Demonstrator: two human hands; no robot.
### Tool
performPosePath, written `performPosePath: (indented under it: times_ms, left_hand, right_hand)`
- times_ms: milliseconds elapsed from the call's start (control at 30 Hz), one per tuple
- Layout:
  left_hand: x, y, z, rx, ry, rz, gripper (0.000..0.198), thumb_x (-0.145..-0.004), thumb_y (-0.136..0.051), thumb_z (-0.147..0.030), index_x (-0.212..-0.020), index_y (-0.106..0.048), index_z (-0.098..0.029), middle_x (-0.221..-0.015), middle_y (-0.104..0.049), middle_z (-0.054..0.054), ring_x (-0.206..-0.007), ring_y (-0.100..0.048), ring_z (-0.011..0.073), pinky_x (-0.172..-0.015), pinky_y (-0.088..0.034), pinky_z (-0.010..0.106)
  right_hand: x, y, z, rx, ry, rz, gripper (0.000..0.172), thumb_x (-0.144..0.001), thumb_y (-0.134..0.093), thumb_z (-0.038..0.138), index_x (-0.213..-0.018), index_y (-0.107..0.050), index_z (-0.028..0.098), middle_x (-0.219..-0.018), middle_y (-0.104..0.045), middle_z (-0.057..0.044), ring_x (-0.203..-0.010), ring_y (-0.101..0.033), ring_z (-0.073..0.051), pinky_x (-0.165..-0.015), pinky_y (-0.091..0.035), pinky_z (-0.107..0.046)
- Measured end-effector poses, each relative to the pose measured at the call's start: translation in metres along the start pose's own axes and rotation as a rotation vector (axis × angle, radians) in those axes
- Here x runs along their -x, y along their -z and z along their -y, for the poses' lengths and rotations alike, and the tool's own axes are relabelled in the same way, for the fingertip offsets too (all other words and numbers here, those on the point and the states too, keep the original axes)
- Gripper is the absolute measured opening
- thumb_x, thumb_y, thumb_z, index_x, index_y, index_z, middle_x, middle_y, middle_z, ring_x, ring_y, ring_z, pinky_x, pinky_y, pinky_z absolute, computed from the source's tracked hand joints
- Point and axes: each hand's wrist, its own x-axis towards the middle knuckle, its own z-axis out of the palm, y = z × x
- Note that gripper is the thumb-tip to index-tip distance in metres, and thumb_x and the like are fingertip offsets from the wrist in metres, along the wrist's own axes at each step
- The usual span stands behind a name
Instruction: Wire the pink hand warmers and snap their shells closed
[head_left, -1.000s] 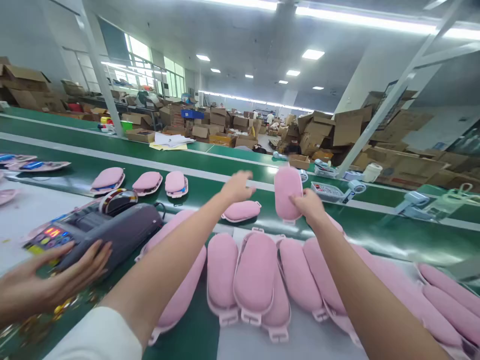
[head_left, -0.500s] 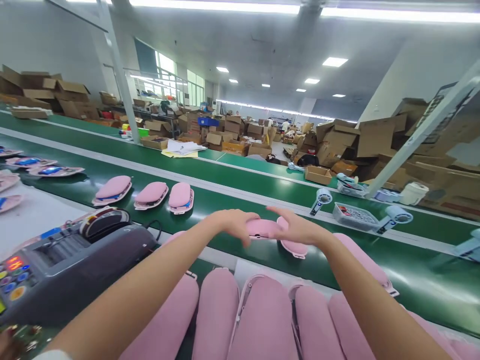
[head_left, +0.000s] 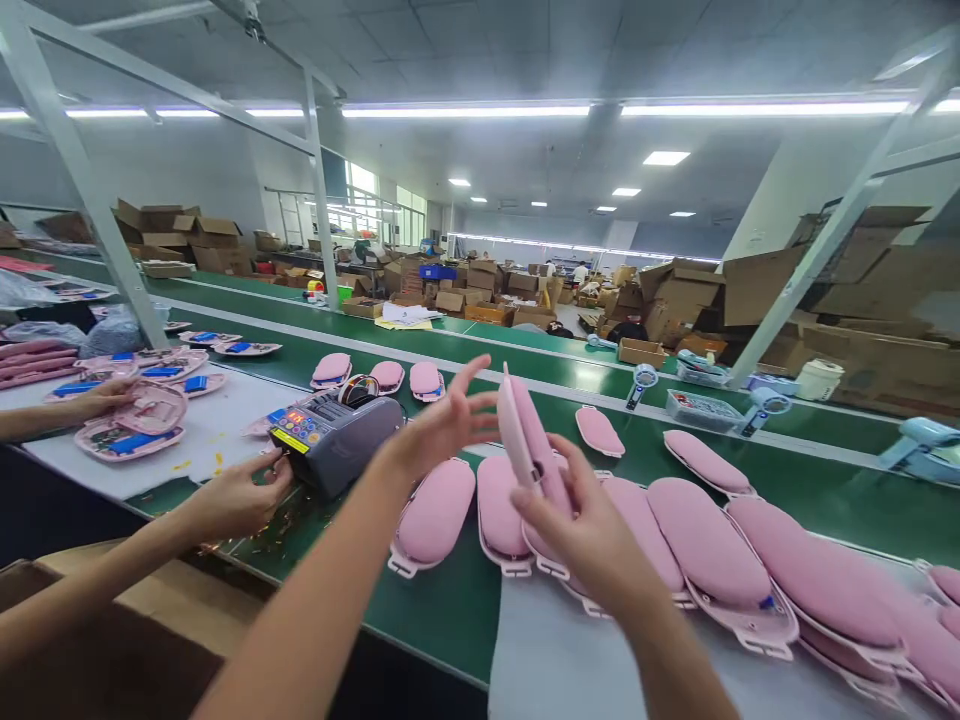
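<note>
My right hand (head_left: 589,525) grips a pink oval padded shell (head_left: 534,440) by its lower end, thumb on one side and fingers on the other. The shell stands on edge, showing its narrow side and a small dark opening near the bottom. My left hand (head_left: 450,425) is just left of the shell, fingers spread; whether a fingertip touches it I cannot tell. Beneath my hands lie several similar pink shells (head_left: 716,535), some overlapping, in a row on the green bench and a white sheet (head_left: 555,640).
A grey tape dispenser (head_left: 341,435) stands to the left. Beside it are a co-worker's hands (head_left: 240,495), one at an opened shell (head_left: 131,440) with a blue part. Beyond are a green belt (head_left: 510,385), handheld fans (head_left: 643,385), a clear bin (head_left: 705,410) and metal posts (head_left: 322,200).
Both hands have come back from the belt, the right one bringing the pink shell, now turned on edge. My left hand has moved off to its left side. The view has shifted, showing the co-worker's hands.
</note>
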Motion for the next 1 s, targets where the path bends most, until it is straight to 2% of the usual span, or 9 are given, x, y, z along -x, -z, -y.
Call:
performPosePath:
  times_ms: [67,133,233,333,433,533,633,767,1000]
  left_hand:
    - [0.03,-0.024,0.044,0.092,-0.022,-0.051,0.07,-0.069,-0.07,-0.054,-0.132,-0.047,-0.032,-0.127,-0.059,0.007,-0.113,-0.057,0.0293,-0.097,-0.041,0.042]
    - [0.056,-0.042,0.08,0.238,0.031,-0.115,0.063,-0.068,-0.072,-0.038,-0.127,-0.053,-0.025,-0.119,-0.065,0.008,-0.111,-0.059,0.0303,-0.096,-0.042,0.04]
    - [0.083,-0.046,0.111,0.498,0.216,-0.222,0.052,-0.068,-0.068,-0.031,-0.116,-0.062,-0.012,-0.102,-0.072,0.012,-0.105,-0.063,0.0335,-0.093,-0.045,0.042]
    - [0.096,-0.033,0.126,0.629,0.346,-0.286,0.044,-0.073,-0.061,-0.036,-0.105,-0.066,-0.006,-0.091,-0.074,0.015,-0.099,-0.066,0.035,-0.09,-0.048,0.045]
    - [0.099,-0.021,0.135,0.695,0.388,-0.378,0.036,-0.074,-0.059,-0.033,-0.099,-0.068,-0.008,-0.084,-0.075,0.013,-0.094,-0.068,0.0324,-0.09,-0.049,0.044]
    - [0.099,-0.014,0.141,0.719,0.416,-0.42,0.034,-0.074,-0.058,-0.031,-0.098,-0.068,-0.008,-0.08,-0.075,0.012,-0.09,-0.069,0.0309,-0.09,-0.05,0.043]
    - [0.1,-0.011,0.143,0.734,0.448,-0.429,0.034,-0.072,-0.062,-0.031,-0.096,-0.069,-0.009,-0.078,-0.075,0.011,-0.088,-0.07,0.031,-0.089,-0.05,0.043]
    - [0.101,-0.009,0.142,0.755,0.467,-0.384,0.029,-0.07,-0.066,-0.032,-0.088,-0.072,-0.01,-0.075,-0.075,0.01,-0.089,-0.07,0.031,-0.09,-0.05,0.042]
    - [0.103,-0.002,0.143,0.784,0.428,-0.343,0.021,-0.075,-0.065,-0.031,-0.08,-0.072,-0.012,-0.076,-0.075,0.008,-0.087,-0.07,0.0275,-0.092,-0.048,0.04]
  right_hand:
    - [0.028,-0.027,-0.014,0.018,0.009,-0.092,0.078,-0.074,-0.065,0.053,-0.14,-0.033,0.028,-0.141,-0.047,-0.009,-0.129,-0.044,-0.03,-0.103,-0.038,-0.046]
    - [0.05,-0.044,-0.032,0.035,0.05,-0.063,0.079,-0.075,-0.065,0.052,-0.141,-0.031,0.026,-0.145,-0.042,-0.01,-0.132,-0.04,-0.029,-0.105,-0.036,-0.043]
    - [0.069,-0.046,-0.061,0.005,0.025,0.056,0.057,-0.087,-0.048,0.054,-0.134,-0.043,0.022,-0.127,-0.059,-0.01,-0.112,-0.058,-0.024,-0.09,-0.047,-0.033]
    - [0.074,-0.035,-0.089,0.113,-0.09,0.032,0.049,-0.093,-0.033,0.055,-0.107,-0.063,0.019,-0.087,-0.07,-0.006,-0.077,-0.063,-0.02,-0.066,-0.047,-0.026]
    - [0.069,-0.03,-0.117,0.396,-0.134,-0.137,0.046,-0.091,-0.036,0.053,-0.09,-0.067,0.019,-0.067,-0.066,-0.004,-0.059,-0.057,-0.02,-0.054,-0.039,-0.028]
    - [0.067,-0.034,-0.138,0.596,-0.016,-0.332,0.039,-0.092,-0.038,0.042,-0.107,-0.062,0.016,-0.085,-0.068,-0.01,-0.072,-0.06,-0.025,-0.062,-0.043,-0.033]
    - [0.072,-0.038,-0.144,0.728,0.244,-0.451,0.035,-0.092,-0.043,0.03,-0.119,-0.055,0.013,-0.1,-0.061,-0.016,-0.092,-0.055,-0.028,-0.079,-0.044,-0.041]
    - [0.08,-0.037,-0.133,0.75,0.456,-0.223,0.03,-0.091,-0.046,0.017,-0.118,-0.058,0.026,-0.101,-0.058,-0.01,-0.091,-0.051,-0.024,-0.08,-0.038,-0.039]
    - [0.052,-0.032,-0.115,0.898,0.531,0.135,0.048,-0.083,-0.055,0.009,-0.127,-0.051,0.029,-0.121,-0.057,-0.007,-0.108,-0.045,-0.026,-0.083,-0.032,-0.039]
